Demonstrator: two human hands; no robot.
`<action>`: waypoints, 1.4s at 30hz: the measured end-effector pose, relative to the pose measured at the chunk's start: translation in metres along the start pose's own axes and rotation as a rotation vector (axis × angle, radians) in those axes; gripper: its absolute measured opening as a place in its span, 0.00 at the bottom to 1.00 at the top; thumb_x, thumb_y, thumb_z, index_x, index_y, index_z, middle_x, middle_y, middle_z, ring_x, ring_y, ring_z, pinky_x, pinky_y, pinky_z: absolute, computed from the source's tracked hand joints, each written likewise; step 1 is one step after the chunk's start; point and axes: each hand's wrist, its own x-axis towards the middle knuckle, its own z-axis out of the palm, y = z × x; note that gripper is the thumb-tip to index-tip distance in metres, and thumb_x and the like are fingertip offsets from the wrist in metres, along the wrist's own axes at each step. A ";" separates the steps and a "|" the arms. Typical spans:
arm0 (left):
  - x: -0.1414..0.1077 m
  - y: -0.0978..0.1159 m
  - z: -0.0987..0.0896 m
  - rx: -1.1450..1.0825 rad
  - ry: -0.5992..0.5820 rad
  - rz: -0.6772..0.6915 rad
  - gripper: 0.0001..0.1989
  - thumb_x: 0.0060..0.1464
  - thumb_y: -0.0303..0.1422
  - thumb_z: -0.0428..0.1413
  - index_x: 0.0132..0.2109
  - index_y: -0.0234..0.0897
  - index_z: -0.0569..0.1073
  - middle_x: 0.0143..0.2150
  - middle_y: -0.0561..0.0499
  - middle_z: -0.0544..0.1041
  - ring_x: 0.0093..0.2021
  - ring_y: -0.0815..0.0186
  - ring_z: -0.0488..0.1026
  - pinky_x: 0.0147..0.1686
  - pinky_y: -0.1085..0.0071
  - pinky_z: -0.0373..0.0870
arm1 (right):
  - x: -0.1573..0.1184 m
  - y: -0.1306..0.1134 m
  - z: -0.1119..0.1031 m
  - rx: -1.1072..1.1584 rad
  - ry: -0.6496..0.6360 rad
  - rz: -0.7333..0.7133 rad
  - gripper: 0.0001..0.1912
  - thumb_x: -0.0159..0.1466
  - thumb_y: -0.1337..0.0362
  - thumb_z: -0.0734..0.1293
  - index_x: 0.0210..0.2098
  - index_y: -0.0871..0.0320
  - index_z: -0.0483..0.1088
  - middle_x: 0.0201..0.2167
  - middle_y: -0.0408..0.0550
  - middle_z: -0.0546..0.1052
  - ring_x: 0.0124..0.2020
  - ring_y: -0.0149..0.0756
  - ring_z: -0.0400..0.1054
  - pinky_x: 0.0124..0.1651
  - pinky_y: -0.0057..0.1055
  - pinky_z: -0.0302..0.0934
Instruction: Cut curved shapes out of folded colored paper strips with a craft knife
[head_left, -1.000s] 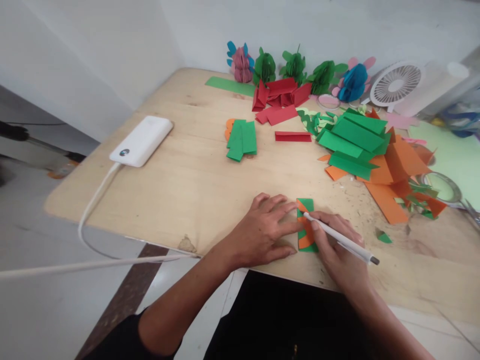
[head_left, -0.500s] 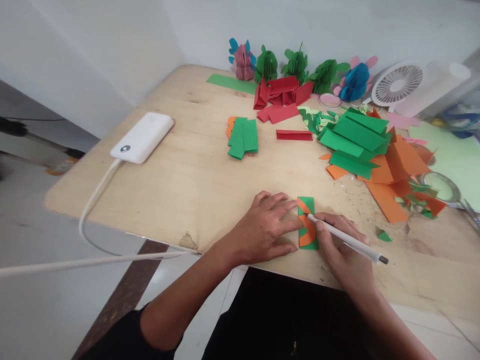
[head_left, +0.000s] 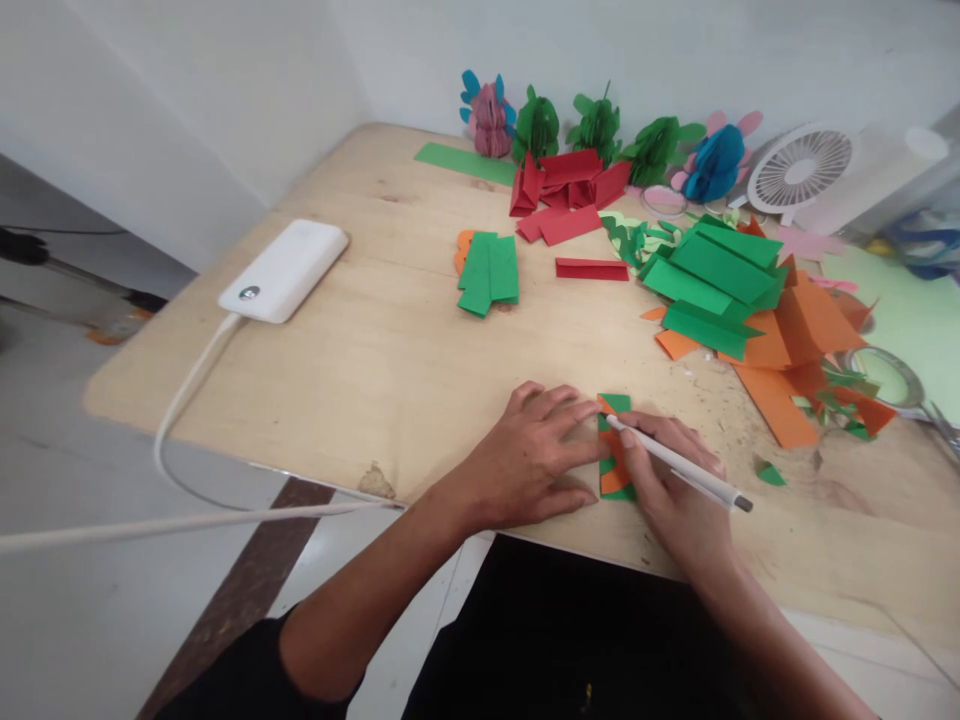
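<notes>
Near the table's front edge lies a small green paper strip with a curved orange paper cutout on top of it. My left hand rests flat with fingers spread, its fingertips touching the left edge of these papers. A white pen is gripped in my right hand, its tip on the upper left part of the papers by my left index finger. My right hand covers part of the strip's right side.
Green folded papers and orange sheets are heaped at the right. Red folded papers lie further back, before several paper figures. A white fan stands back right. A white power bank with a cable sits left.
My right hand and the pen have shifted slightly left, and the pen tip has moved up and left along the orange cutout. My left hand stays in place.
</notes>
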 end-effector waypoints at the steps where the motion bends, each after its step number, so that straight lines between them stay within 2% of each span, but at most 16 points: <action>1: 0.000 0.000 0.000 0.002 0.000 0.001 0.23 0.60 0.47 0.55 0.60 0.49 0.69 0.67 0.45 0.63 0.65 0.47 0.56 0.60 0.48 0.51 | 0.000 0.000 0.001 -0.002 -0.002 -0.002 0.07 0.67 0.63 0.63 0.40 0.53 0.73 0.36 0.45 0.82 0.37 0.38 0.76 0.42 0.36 0.63; 9: 0.000 -0.001 0.000 -0.009 -0.003 0.002 0.22 0.60 0.47 0.56 0.59 0.49 0.70 0.67 0.45 0.63 0.65 0.47 0.56 0.60 0.48 0.51 | 0.000 0.000 -0.003 0.020 -0.004 0.034 0.08 0.68 0.60 0.63 0.39 0.53 0.74 0.35 0.45 0.82 0.37 0.38 0.75 0.42 0.37 0.64; 15: 0.000 0.000 0.000 -0.005 0.001 -0.003 0.20 0.59 0.47 0.56 0.56 0.48 0.72 0.65 0.44 0.65 0.64 0.47 0.57 0.59 0.48 0.51 | -0.006 0.005 -0.013 0.149 -0.014 0.223 0.11 0.66 0.55 0.64 0.40 0.51 0.75 0.38 0.45 0.82 0.40 0.41 0.75 0.45 0.40 0.65; 20: 0.000 0.001 0.000 -0.003 0.010 0.000 0.20 0.59 0.47 0.56 0.56 0.47 0.72 0.65 0.44 0.65 0.64 0.47 0.57 0.59 0.48 0.51 | -0.009 0.008 -0.011 0.268 -0.038 0.336 0.11 0.65 0.53 0.65 0.40 0.51 0.75 0.38 0.46 0.81 0.41 0.40 0.75 0.46 0.39 0.67; 25: 0.001 0.000 -0.001 -0.003 0.003 -0.002 0.20 0.59 0.47 0.56 0.56 0.47 0.72 0.65 0.43 0.65 0.64 0.47 0.57 0.59 0.47 0.51 | -0.003 0.005 -0.010 0.370 -0.047 0.359 0.10 0.64 0.55 0.66 0.37 0.53 0.75 0.33 0.46 0.81 0.36 0.37 0.75 0.39 0.33 0.69; 30: 0.001 0.000 -0.001 -0.008 0.005 -0.002 0.20 0.59 0.46 0.56 0.56 0.47 0.72 0.65 0.42 0.65 0.65 0.46 0.57 0.59 0.47 0.51 | 0.004 0.004 -0.011 0.379 -0.080 0.389 0.11 0.64 0.55 0.65 0.36 0.55 0.75 0.28 0.45 0.80 0.32 0.36 0.75 0.34 0.30 0.68; 42: 0.001 0.000 -0.002 -0.031 0.000 -0.010 0.20 0.59 0.46 0.57 0.56 0.47 0.72 0.65 0.43 0.66 0.65 0.46 0.57 0.59 0.47 0.51 | 0.011 0.002 -0.011 0.314 -0.149 0.388 0.12 0.65 0.55 0.64 0.33 0.55 0.74 0.27 0.44 0.80 0.31 0.35 0.75 0.31 0.28 0.66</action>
